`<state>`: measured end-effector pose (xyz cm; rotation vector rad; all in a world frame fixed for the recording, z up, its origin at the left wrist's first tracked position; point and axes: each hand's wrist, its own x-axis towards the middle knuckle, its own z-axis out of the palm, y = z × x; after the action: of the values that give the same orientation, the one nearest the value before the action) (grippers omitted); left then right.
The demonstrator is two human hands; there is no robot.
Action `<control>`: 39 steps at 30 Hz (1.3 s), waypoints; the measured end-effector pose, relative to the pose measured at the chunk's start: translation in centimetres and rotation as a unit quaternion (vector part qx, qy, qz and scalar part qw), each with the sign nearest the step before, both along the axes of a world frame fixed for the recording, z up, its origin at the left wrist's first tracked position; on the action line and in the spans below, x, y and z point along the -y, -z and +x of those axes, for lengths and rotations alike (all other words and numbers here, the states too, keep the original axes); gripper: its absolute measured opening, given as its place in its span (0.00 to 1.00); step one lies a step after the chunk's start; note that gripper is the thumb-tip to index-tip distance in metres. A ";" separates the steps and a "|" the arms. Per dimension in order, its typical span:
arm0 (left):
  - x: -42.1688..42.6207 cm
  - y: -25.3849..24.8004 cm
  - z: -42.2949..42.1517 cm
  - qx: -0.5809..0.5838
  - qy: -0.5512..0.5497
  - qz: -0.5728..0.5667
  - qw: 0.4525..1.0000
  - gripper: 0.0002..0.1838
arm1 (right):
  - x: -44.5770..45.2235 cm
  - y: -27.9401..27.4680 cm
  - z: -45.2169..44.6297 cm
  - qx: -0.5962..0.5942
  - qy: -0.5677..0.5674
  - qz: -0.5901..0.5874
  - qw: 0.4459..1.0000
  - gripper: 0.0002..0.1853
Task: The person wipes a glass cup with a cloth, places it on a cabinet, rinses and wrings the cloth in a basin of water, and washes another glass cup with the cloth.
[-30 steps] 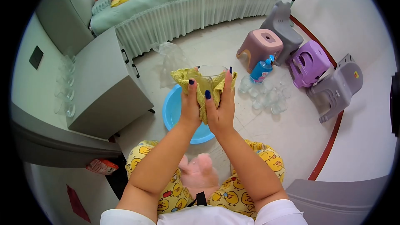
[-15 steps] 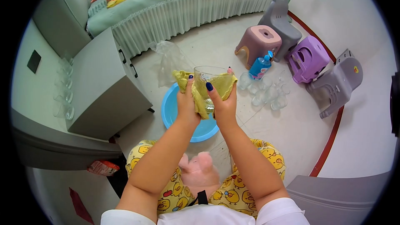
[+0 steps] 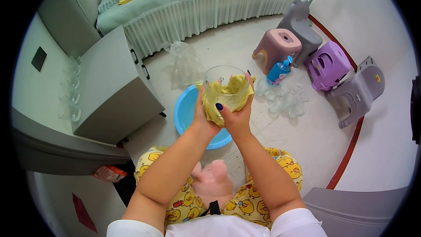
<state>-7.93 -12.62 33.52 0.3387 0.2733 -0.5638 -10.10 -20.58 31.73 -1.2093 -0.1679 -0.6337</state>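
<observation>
Yellow cloth [image 3: 213, 110] bunches around the glass [image 3: 218, 89], which the left hand [image 3: 205, 122] and right hand [image 3: 239, 120] clamp from opposite sides above the basin [image 3: 183, 110], likely for steadiness against slipping and to catch drips.

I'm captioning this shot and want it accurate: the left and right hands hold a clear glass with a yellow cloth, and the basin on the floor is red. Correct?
The basin is blue, not red, as the head view shows. The left hand and right hand do hold the clear glass with the yellow cloth.
</observation>
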 end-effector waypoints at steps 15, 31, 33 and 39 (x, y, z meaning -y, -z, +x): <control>-1.8 0.6 2.2 0.081 -0.001 -0.017 0.997 0.28 | 2.6 -3.6 -0.2 -0.025 -0.006 -0.248 0.968 0.51; -1.5 -0.1 1.5 0.106 -0.031 0.203 0.973 0.17 | 5.8 -5.2 -0.5 -0.294 -0.177 -0.211 0.915 0.51; -1.5 -0.3 1.4 0.095 -0.040 0.197 0.975 0.17 | 5.4 -5.1 -0.6 -0.310 -0.189 -0.203 0.910 0.48; -2.3 -0.1 1.2 0.050 -0.018 0.135 0.989 0.17 | 4.4 -2.6 -1.0 -0.117 -0.135 -0.202 0.963 0.49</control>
<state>-6.70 -10.30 33.62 0.6204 0.2588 -0.4722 -11.07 -24.93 34.35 -1.6101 -0.2668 -0.2154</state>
